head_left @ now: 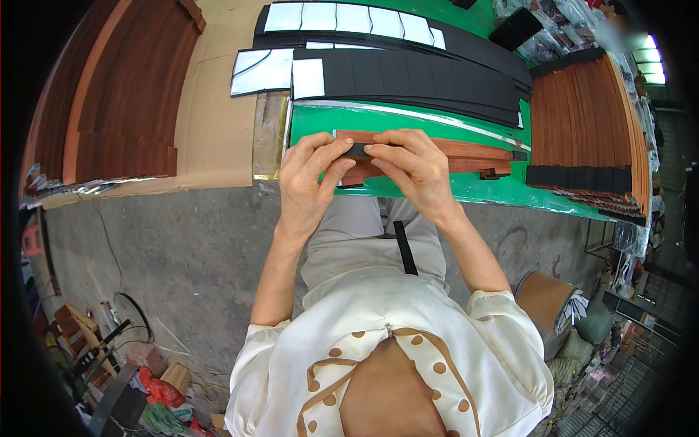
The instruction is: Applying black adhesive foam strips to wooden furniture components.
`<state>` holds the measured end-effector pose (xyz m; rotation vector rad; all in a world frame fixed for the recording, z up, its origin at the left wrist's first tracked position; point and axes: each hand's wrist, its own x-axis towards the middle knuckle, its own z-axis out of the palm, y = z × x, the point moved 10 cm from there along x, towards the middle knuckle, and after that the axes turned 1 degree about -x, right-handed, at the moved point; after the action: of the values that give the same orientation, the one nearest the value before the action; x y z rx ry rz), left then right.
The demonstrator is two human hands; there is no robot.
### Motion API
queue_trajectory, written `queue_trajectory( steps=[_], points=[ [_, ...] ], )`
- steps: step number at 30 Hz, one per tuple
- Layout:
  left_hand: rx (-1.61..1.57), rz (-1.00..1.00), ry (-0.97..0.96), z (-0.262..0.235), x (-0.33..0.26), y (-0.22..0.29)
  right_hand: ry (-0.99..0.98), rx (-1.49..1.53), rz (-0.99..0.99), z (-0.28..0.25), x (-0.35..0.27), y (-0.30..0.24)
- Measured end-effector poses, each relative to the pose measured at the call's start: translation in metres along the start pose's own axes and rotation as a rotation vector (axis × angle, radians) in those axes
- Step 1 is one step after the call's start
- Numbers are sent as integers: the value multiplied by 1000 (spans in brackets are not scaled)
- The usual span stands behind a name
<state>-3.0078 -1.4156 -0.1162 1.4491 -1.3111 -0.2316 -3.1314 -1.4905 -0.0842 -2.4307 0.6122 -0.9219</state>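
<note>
Smooth reddish wood slats (124, 95) fan over flat cardboard (218, 109) at left. At the green table (320, 120) edge, the left hand (309, 178) and right hand (411, 167) both pinch one small matte black strip (357, 151) above stacked wooden strips (466, 153). Right, more slats (582, 124).
</note>
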Motion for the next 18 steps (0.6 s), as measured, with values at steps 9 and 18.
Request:
queue_trajectory(
  steps=[9, 18],
  points=[
    [-176, -192, 92, 15, 9, -3, 143, -216, -154, -4, -10, -17],
    [-384, -540, 142, 9, -4, -26, 384, -422, 219, -171, -47, 92]
  ],
)
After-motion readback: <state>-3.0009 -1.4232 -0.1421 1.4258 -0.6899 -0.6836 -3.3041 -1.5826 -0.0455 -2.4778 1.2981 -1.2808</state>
